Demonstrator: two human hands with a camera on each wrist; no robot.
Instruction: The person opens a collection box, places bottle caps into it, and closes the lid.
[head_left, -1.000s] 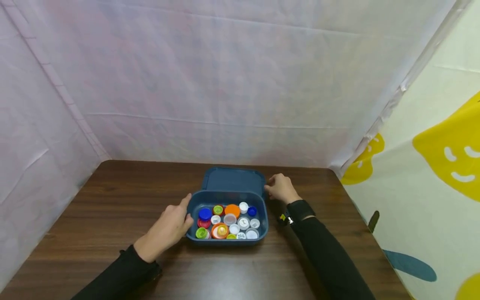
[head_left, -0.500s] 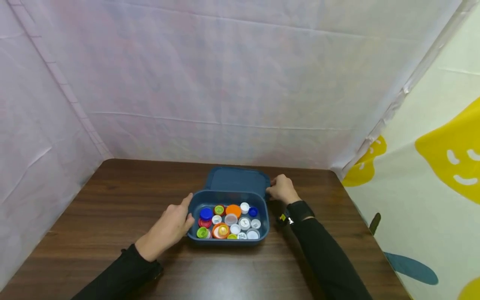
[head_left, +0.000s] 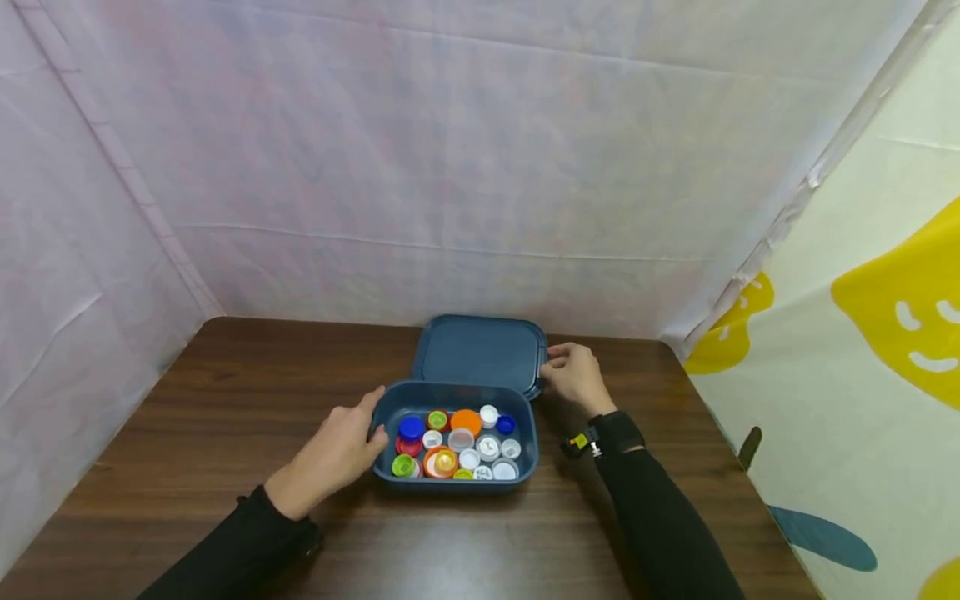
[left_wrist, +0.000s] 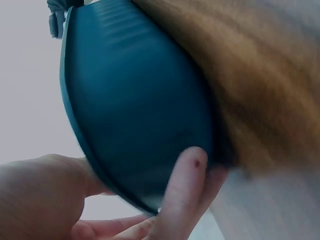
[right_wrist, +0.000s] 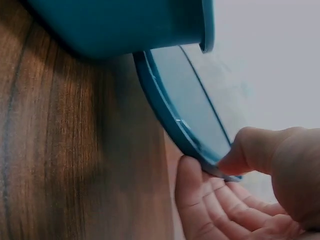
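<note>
A dark blue plastic box (head_left: pixel 455 484) full of bottle caps (head_left: pixel 466 422) stands on the table in the head view. My left hand (head_left: pixel 336 454) holds the box at its left end; the left wrist view has fingers (left_wrist: pixel 185 182) against the outer wall and the rim passing through the grip. Behind the box, a matching blue lid (head_left: pixel 482 352) is raised at a tilt off the tabletop. My right hand (head_left: pixel 577 377) pinches the lid's right edge, thumb (right_wrist: pixel 245 152) on one face and fingers beneath in the right wrist view.
The brown wooden table (head_left: pixel 225 442) extends on both sides of the box. A pale cloth wall (head_left: pixel 442 167) rises directly behind its far edge. On the right hangs a white cloth (head_left: pixel 817 400) with yellow figures.
The lid, lying low behind the box before, has been lifted and tilted by my right hand, which moved slightly right and up. My left hand and the box have hardly moved.
</note>
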